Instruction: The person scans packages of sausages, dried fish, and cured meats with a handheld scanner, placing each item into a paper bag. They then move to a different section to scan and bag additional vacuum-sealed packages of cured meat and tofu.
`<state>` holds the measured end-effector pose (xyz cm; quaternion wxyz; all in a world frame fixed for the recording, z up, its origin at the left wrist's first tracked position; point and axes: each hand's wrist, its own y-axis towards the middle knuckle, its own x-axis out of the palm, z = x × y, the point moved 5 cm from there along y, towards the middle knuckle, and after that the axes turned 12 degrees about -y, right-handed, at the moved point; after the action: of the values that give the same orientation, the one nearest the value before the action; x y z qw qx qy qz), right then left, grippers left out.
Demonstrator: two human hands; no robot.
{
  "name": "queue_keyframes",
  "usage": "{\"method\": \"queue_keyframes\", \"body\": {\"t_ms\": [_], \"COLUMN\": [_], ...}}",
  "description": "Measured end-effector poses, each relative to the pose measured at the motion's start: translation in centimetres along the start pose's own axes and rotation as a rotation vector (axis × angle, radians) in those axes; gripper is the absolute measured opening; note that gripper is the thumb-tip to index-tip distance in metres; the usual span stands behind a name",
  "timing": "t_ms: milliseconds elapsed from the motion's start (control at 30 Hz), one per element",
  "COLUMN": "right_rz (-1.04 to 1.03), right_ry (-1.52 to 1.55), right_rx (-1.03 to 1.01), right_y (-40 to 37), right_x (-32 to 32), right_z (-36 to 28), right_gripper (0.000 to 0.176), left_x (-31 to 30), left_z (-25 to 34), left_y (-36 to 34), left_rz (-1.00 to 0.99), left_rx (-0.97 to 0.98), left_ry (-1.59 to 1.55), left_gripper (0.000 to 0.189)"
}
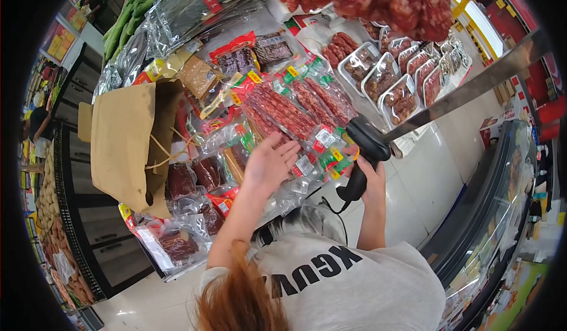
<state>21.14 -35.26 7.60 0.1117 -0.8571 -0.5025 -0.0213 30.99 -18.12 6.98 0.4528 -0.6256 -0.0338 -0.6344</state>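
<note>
My left hand is open, palm turned up and fingers apart, at the near edge of a vacuum-packed bag of sausages. In my right hand is a black barcode scanner, its handle gripped and its cable hanging below. The scanner head overlaps the right side of the sausage packs. White barcode labels and yellow tags show on the clear packs between my hands. Nearer to me, dark vacuum-packed meat lies left of my left forearm.
A brown paper bag with cord handles stands at left on the packs. Sausages hang over the far side. Meat trays sit at far right, behind a slanting metal bar. A display case stands right.
</note>
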Motion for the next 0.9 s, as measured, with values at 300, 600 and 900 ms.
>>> {"method": "queue_keyframes", "body": {"t_ms": [300,600,900], "right_rz": [-0.082,-0.121,-0.421], "right_ry": [0.016,-0.015,-0.124], "right_rx": [0.083,-0.022,-0.091], "right_y": [0.4,0.5,-0.7], "right_x": [-1.7,-2.1,2.9], "right_z": [1.2,-1.7,-3.0], "right_gripper": [0.03,0.033,0.026], "left_x": [1.6,3.1,-1.6], "left_z": [1.3,1.0,5.9], "left_y": [4.9,8.2,-5.4], "left_rz": [0.032,0.201,0.052], "left_rx": [-0.136,0.089,0.93], "left_ry": [0.241,0.387,0.425], "left_gripper": [0.031,0.024,0.019]}}
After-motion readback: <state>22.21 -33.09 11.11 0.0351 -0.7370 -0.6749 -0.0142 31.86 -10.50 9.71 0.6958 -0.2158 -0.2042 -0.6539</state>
